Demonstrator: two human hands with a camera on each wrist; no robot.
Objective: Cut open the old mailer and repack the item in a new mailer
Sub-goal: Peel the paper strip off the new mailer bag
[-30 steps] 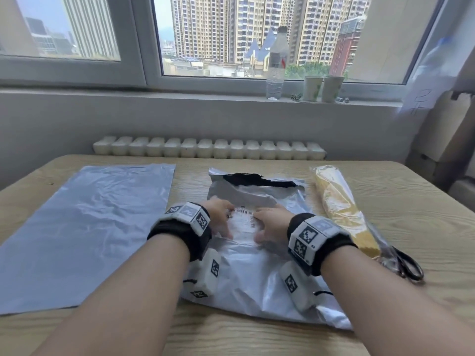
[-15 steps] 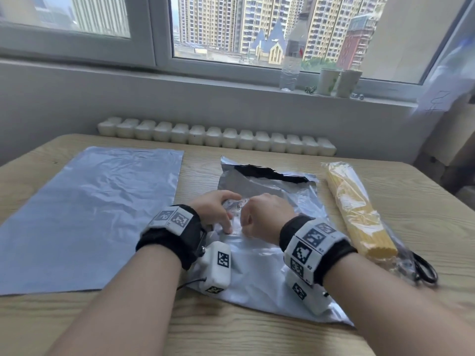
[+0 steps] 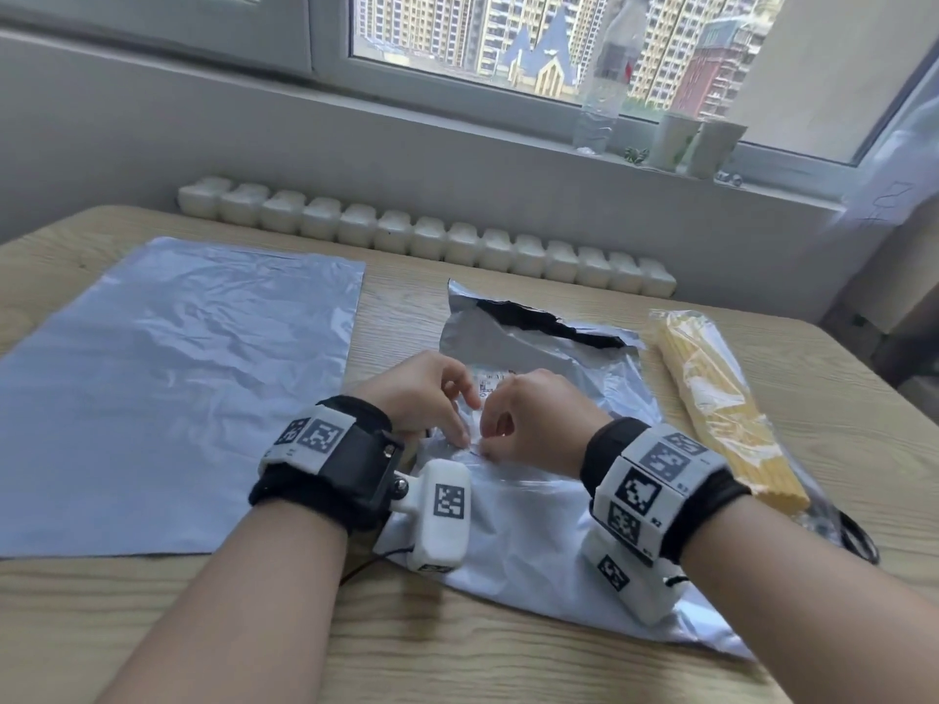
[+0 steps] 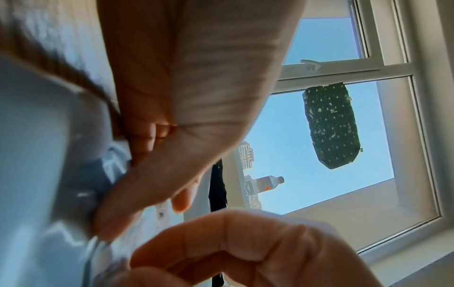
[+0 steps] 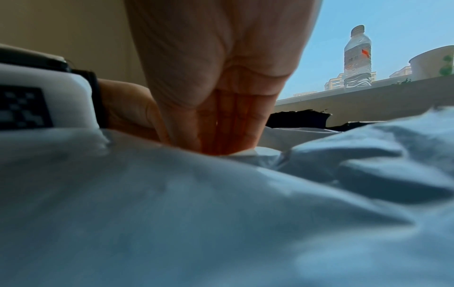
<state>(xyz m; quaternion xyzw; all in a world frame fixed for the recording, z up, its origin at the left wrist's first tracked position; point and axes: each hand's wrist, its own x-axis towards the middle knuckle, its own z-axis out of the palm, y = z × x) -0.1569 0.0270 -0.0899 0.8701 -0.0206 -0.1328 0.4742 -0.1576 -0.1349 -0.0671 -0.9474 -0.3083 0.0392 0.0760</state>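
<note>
On the wooden surface (image 3: 457,663), a flat new mailer (image 3: 167,393) lies left of the torn old mailer (image 3: 533,551). My left hand (image 3: 421,398) and right hand (image 3: 538,424), fingers curled, pinch its plastic at the label (image 3: 495,383).

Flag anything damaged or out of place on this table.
The old mailer is crumpled, with a ragged opening along its far edge showing the black lining; expected here, since its yellow item lies beside it. The new mailer lies flat. Nothing else stands out.
</note>
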